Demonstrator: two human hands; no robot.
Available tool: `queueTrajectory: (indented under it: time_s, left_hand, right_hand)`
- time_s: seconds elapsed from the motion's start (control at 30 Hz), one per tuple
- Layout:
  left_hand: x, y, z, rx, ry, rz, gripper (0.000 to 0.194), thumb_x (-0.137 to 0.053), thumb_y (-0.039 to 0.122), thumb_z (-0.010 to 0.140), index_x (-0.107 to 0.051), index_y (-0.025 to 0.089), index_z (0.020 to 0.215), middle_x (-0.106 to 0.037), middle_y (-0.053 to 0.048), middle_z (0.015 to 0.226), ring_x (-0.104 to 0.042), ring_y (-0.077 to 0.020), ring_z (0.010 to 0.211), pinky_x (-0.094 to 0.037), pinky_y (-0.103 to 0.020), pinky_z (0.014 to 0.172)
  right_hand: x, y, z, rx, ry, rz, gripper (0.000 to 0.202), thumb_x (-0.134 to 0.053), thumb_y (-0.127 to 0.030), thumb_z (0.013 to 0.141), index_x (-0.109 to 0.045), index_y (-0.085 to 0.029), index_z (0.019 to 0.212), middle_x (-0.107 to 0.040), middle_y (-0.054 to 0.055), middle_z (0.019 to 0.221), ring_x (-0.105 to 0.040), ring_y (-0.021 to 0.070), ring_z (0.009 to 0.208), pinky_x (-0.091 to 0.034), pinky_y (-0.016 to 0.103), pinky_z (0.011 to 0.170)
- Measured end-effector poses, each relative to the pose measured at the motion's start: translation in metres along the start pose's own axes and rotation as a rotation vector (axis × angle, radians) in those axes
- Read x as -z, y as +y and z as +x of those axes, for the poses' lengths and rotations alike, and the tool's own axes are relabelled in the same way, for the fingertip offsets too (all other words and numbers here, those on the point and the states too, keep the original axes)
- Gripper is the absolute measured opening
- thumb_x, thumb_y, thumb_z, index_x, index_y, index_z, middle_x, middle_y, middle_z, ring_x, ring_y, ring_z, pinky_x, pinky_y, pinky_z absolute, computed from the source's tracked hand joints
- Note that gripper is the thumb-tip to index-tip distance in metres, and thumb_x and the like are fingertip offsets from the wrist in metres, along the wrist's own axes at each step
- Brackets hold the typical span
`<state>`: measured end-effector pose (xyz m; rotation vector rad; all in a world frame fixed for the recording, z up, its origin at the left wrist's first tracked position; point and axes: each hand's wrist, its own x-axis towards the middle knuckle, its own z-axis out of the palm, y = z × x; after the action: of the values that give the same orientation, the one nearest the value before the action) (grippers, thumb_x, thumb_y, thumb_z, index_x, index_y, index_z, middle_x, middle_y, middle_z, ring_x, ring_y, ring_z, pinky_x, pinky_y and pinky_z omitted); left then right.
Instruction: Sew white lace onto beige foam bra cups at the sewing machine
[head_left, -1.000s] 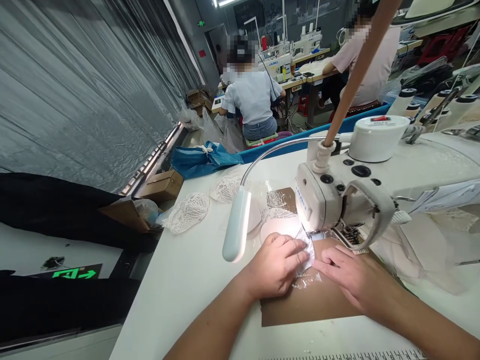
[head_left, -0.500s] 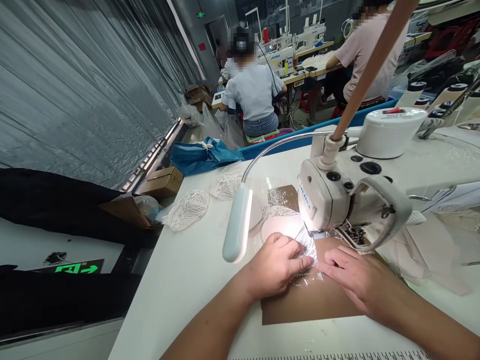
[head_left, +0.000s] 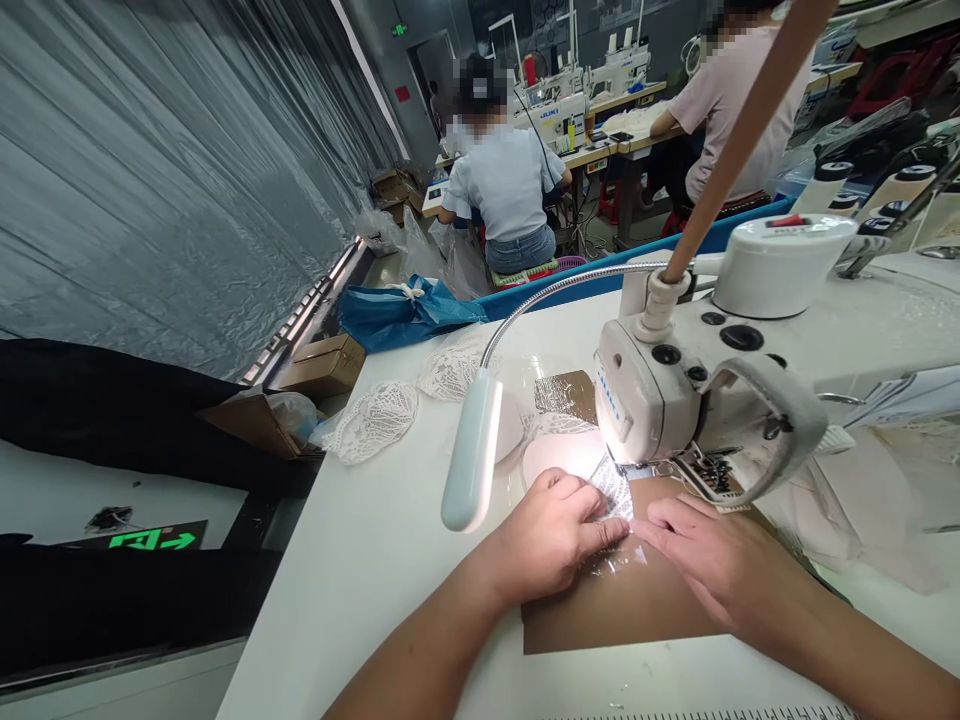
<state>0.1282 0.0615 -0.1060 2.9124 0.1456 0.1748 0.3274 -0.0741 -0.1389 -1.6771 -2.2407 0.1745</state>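
My left hand [head_left: 555, 530] presses a small piece of white lace fabric [head_left: 616, 488] between its bent fingers and thumb, just in front of the needle area of a white sewing machine [head_left: 645, 390]. My right hand [head_left: 705, 555] is closed, its thumb and forefinger tips meeting the lace's near corner beside my left thumb. Both hands rest over a brown plate [head_left: 622, 615] on the white table. Behind the lace lies a pale pink bra cup [head_left: 562, 453]. The needle and presser foot are mostly hidden by the machine head.
A lamp [head_left: 472, 450] on a bendable neck shines from the left. Lace cups [head_left: 375, 422] lie on the table [head_left: 337, 560]. Sheer fabric [head_left: 862, 500] is at the right, a ruler [head_left: 675, 714] at the front edge. Two co-workers sit at machines beyond a blue cloth [head_left: 409, 312].
My left thumb has straightened slightly toward the right, and the right fingertips have come up against it at the lace corner. Otherwise the hands stay nearly in place.
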Motion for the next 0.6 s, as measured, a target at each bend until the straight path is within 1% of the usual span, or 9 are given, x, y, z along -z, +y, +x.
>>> queueTrajectory:
  time_s: [0.07, 0.13, 0.2, 0.27, 0.37, 0.5, 0.6]
  left_hand:
    - [0.001, 0.000, 0.000, 0.014, -0.001, -0.020, 0.031, -0.043, 0.023, 0.095, -0.058, 0.024, 0.122, -0.061, -0.009, 0.097, -0.050, -0.0205, 0.087, -0.039, -0.037, 0.081]
    - [0.003, -0.001, 0.001, 0.018, 0.007, -0.055, 0.032, -0.044, 0.023, 0.093, -0.057, 0.022, 0.123, -0.061, -0.011, 0.111, -0.052, -0.0227, 0.095, -0.041, -0.039, 0.084]
    - [0.004, -0.002, 0.004, 0.024, 0.011, -0.081, 0.039, -0.044, 0.020, 0.090, -0.053, 0.019, 0.128, -0.057, -0.014, 0.127, -0.051, -0.0250, 0.103, -0.042, -0.041, 0.087]
    - [0.003, -0.004, 0.006, 0.039, 0.006, -0.075, 0.047, -0.046, 0.017, 0.086, -0.048, 0.016, 0.133, -0.053, -0.014, 0.136, -0.051, -0.0268, 0.106, -0.043, -0.042, 0.088]
    - [0.001, -0.006, 0.010, 0.051, -0.024, -0.034, 0.052, -0.047, 0.015, 0.083, -0.047, 0.014, 0.135, -0.049, -0.012, 0.141, -0.051, -0.0273, 0.104, -0.043, -0.043, 0.087]
    - [0.000, -0.006, 0.011, 0.042, -0.047, 0.007, 0.049, -0.045, 0.019, 0.086, -0.047, 0.012, 0.135, -0.046, -0.010, 0.144, -0.050, -0.0271, 0.103, -0.042, -0.042, 0.087]
    - [0.000, -0.005, 0.011, 0.040, -0.057, 0.036, 0.050, -0.045, 0.019, 0.086, -0.046, 0.011, 0.136, -0.046, -0.009, 0.144, -0.049, -0.0268, 0.103, -0.042, -0.041, 0.086]
  right_hand:
    - [-0.003, 0.000, -0.001, 0.012, 0.001, -0.019, 0.056, -0.043, 0.002, 0.067, -0.057, -0.023, 0.114, -0.058, 0.003, 0.086, -0.053, 0.0186, 0.072, -0.031, 0.030, 0.061]
    - [-0.007, 0.000, -0.002, 0.019, 0.030, -0.019, 0.057, -0.042, 0.003, 0.063, -0.058, -0.023, 0.112, -0.058, 0.003, 0.086, -0.051, 0.0189, 0.070, -0.030, 0.031, 0.062]
    - [-0.010, -0.001, -0.002, 0.021, 0.062, 0.004, 0.055, -0.042, 0.002, 0.062, -0.058, -0.022, 0.108, -0.057, 0.003, 0.084, -0.049, 0.0190, 0.070, -0.028, 0.032, 0.062]
    - [-0.011, -0.001, -0.002, 0.017, 0.077, 0.034, 0.053, -0.041, 0.002, 0.063, -0.058, -0.023, 0.107, -0.057, 0.002, 0.084, -0.050, 0.0192, 0.072, -0.028, 0.032, 0.064]
    - [-0.010, -0.002, -0.001, 0.017, 0.071, 0.059, 0.053, -0.041, 0.002, 0.065, -0.057, -0.023, 0.108, -0.057, 0.002, 0.084, -0.051, 0.0194, 0.076, -0.028, 0.032, 0.065]
    - [-0.008, -0.001, 0.000, 0.023, 0.088, 0.046, 0.048, -0.044, 0.000, 0.065, -0.058, -0.023, 0.104, -0.057, 0.001, 0.084, -0.049, 0.0187, 0.073, -0.026, 0.031, 0.063]
    - [-0.006, 0.000, 0.001, 0.025, 0.077, 0.023, 0.044, -0.044, 0.000, 0.064, -0.059, -0.023, 0.100, -0.058, 0.002, 0.085, -0.049, 0.0187, 0.073, -0.025, 0.031, 0.061]
